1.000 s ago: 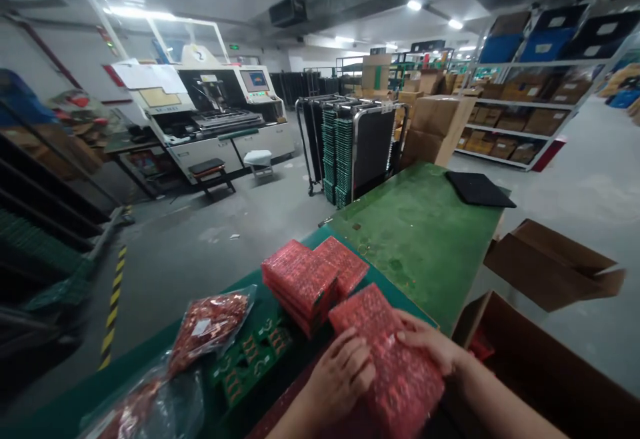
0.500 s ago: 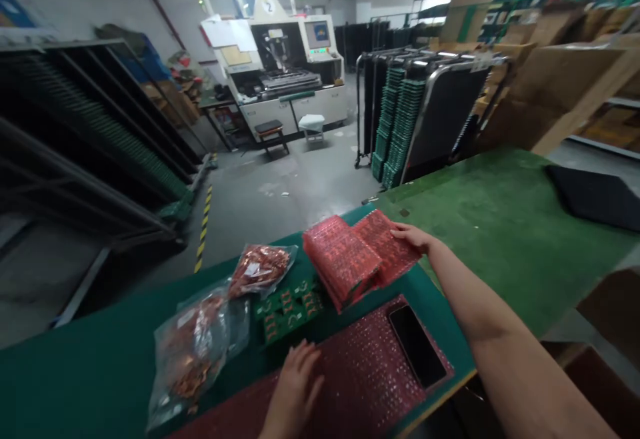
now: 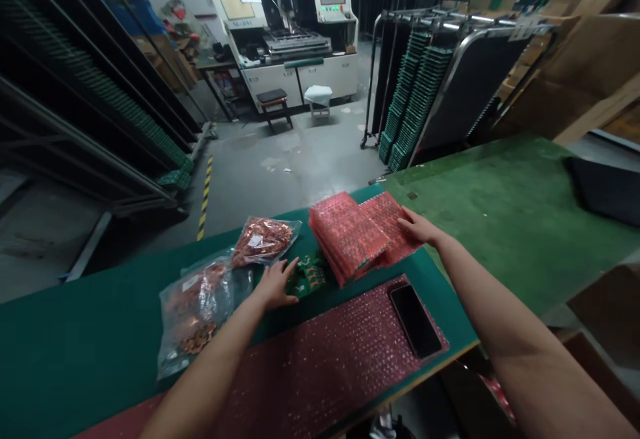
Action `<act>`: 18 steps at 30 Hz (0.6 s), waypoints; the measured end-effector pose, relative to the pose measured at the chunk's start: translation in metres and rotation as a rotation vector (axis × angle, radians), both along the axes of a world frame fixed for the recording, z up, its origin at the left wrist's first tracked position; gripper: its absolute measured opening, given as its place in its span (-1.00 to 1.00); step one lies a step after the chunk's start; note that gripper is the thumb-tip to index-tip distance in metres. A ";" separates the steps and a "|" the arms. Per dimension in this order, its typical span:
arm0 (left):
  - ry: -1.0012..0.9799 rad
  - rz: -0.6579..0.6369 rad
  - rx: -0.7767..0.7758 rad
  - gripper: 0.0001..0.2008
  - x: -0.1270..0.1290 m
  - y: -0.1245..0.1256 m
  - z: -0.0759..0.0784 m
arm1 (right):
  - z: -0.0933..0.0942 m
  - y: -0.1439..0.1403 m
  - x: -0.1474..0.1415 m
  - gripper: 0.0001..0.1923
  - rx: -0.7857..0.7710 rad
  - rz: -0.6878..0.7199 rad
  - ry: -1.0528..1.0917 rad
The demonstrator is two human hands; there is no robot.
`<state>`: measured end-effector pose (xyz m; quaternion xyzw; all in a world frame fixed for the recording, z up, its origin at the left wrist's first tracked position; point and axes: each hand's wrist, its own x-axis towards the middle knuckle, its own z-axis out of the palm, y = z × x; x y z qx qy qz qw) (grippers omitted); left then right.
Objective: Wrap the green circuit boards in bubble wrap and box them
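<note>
The left hand (image 3: 277,284) lies flat, fingers spread and unclenched, on a green circuit board panel (image 3: 309,274) on the green table (image 3: 90,332); it grips nothing. The panel is dark green with small orange-red parts in rows, and only its far half shows past the fingers. The right hand (image 3: 420,227) reaches further out, its fingers laid loosely open on the near right edge of a pink bubble-wrap stack (image 3: 350,236); whether the thumb hooks under the edge cannot be told.

That stack is a pile of flat pink-red bubble-wrap packets, squared up, with one thinner packet (image 3: 390,222) lying aslant against its far right side, directly under the right hand's fingertips. The stack sits between the two hands, just beyond and to the right of the left hand, touching the circuit board panel's right end.

Just left of the left hand lie two clear plastic bags: a small bag (image 3: 263,239) past the fingertips, filled with small reddish-copper parts and bearing a white label, and a larger bag (image 3: 197,312) beside the wrist with the same kind of parts bunched in it.

Nearer than both hands, a long sheet of dark red bubble wrap (image 3: 325,359) covers the table's near edge, between the forearms. On its right end, below the right hand, lies a black phone (image 3: 415,319), screen up and dark.
</note>
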<state>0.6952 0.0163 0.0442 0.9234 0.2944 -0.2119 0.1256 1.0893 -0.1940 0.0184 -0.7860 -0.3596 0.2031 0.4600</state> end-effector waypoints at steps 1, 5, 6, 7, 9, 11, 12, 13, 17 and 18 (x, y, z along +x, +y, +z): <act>-0.015 -0.004 0.021 -0.02 -0.001 -0.001 -0.002 | 0.000 0.001 -0.001 -0.32 -0.023 0.022 -0.017; -0.086 -0.011 0.159 -0.09 -0.006 -0.005 -0.004 | 0.002 0.005 -0.006 -0.22 -0.098 0.092 -0.065; -0.113 -0.009 0.195 -0.09 -0.007 -0.007 -0.002 | 0.003 0.005 -0.007 -0.21 -0.089 0.091 -0.078; -0.143 -0.005 0.227 -0.10 -0.009 -0.010 0.002 | 0.004 0.003 -0.009 -0.20 -0.066 0.076 -0.088; -0.221 0.026 0.277 -0.11 -0.014 -0.020 0.009 | 0.005 -0.005 -0.014 -0.20 0.013 -0.001 -0.099; -0.317 0.108 0.278 -0.12 -0.023 -0.038 0.014 | 0.003 -0.022 -0.022 -0.24 0.095 -0.137 -0.104; -0.361 0.170 0.242 -0.12 -0.028 -0.051 0.015 | 0.002 -0.033 -0.028 -0.27 0.129 -0.212 -0.104; -0.393 0.243 0.172 -0.11 -0.033 -0.066 0.013 | 0.001 -0.045 -0.036 -0.30 0.157 -0.288 -0.107; -0.366 0.514 -0.316 -0.04 -0.038 -0.139 -0.012 | -0.010 -0.099 -0.108 -0.40 0.190 -0.546 -0.100; -0.363 0.569 -0.390 -0.05 -0.036 -0.157 -0.022 | -0.014 -0.110 -0.135 -0.43 0.165 -0.552 -0.059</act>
